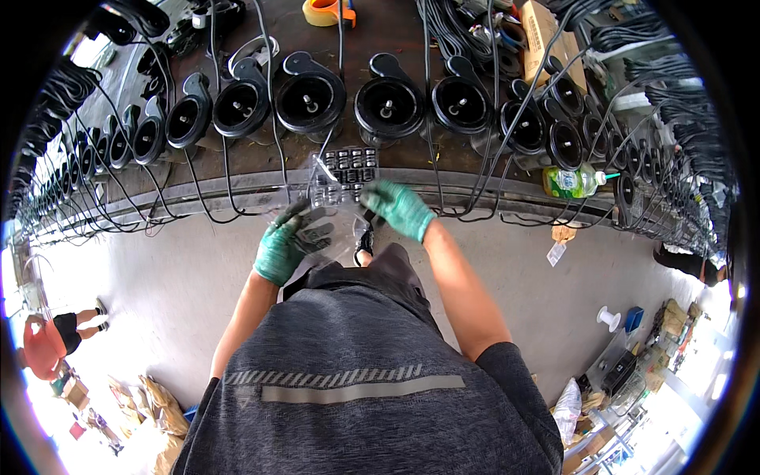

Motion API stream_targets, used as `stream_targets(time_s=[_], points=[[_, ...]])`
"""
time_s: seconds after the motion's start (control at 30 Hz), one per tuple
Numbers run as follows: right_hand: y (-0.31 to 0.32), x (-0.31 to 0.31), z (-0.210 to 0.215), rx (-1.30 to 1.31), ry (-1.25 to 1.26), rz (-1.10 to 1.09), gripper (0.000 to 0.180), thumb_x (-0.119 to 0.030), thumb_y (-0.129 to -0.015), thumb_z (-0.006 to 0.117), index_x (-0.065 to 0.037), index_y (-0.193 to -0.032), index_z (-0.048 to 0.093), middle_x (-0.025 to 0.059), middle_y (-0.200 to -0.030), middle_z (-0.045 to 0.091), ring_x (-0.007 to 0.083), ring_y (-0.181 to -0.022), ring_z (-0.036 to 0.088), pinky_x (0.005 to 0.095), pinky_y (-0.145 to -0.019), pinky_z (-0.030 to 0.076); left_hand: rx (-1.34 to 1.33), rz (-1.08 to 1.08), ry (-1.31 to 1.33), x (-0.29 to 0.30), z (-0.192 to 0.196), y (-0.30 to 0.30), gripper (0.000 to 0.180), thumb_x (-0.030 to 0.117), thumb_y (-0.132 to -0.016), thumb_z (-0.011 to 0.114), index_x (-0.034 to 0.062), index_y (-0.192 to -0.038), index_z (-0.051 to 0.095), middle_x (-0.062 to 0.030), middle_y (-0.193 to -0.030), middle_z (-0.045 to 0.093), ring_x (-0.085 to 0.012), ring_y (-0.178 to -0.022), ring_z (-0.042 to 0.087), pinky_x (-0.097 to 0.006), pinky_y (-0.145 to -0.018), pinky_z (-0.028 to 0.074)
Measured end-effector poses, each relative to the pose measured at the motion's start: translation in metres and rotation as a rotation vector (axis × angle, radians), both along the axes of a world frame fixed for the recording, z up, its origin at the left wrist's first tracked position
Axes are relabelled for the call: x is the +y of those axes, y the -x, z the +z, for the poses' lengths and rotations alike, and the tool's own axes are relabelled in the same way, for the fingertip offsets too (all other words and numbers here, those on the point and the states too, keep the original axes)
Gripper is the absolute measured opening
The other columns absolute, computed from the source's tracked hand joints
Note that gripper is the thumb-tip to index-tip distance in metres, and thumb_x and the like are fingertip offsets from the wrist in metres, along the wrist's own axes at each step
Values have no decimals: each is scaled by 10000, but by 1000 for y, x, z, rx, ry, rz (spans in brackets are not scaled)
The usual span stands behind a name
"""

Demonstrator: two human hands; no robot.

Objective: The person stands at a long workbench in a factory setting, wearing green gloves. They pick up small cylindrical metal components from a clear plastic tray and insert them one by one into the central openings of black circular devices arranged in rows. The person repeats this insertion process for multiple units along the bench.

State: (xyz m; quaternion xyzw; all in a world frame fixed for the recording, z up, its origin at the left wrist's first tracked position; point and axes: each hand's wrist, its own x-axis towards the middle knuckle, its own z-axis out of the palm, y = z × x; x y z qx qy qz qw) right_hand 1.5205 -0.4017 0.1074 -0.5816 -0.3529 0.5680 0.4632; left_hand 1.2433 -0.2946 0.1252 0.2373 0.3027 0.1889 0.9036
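At frame centre, the left hand [286,244] and right hand [398,207], both in green gloves, each grasp an edge of a clear bag of small black parts [342,179], apparently mid-opening; the next move likely calls for steady, even pulling.

Your gloves: green with dark grey fingers [317,231]; your shirt [356,396]: heathered grey, one reflective stripe; clear bag [336,190] of black parts; black round housings [310,99]; dark brown surface [396,32]; orange tape roll [323,11]; green bottle [571,182].
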Motion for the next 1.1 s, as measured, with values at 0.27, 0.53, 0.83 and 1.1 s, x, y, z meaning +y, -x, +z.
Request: stream_targets(time_s=[0.27,0.53,0.83,1.1], points=[[-28,60,3,-1188,130,440,383,-209,-894,779,-78,-1237,672,170,-1217,678,383,-1112,678,488,-953,554,92,104,51,3,-9,57,576,209,-1052,569,28,-1569,391,-264,-1497,554,-470,-1261,636,-596,-1037,552],[-21,91,-19,-1277,347,638,274,-146,-880,750,-29,-1124,707,192,-1229,694,383,-1095,701,495,-901,581,128,157,73,-2,-6,53,551,181,-1043,563,23,-1550,415,-259,-1469,579,-452,-1220,663,-569,-1000,578],[-31,92,13,-1265,214,705,316,-246,-869,756,-36,-1104,745,208,-1219,715,387,-1063,719,489,-913,587,37,73,78,15,-17,46,502,135,-1058,527,17,-1538,439,-243,-1479,577,-453,-1249,648,-580,-1007,578],[3,70,57,-900,-146,502,353,-336,-846,792,-74,-1080,759,147,-1071,733,323,-990,715,441,-899,571,112,28,222,20,-34,1,450,129,-1072,525,69,-1515,478,-203,-1433,610,-438,-1240,650,-586,-982,594]])
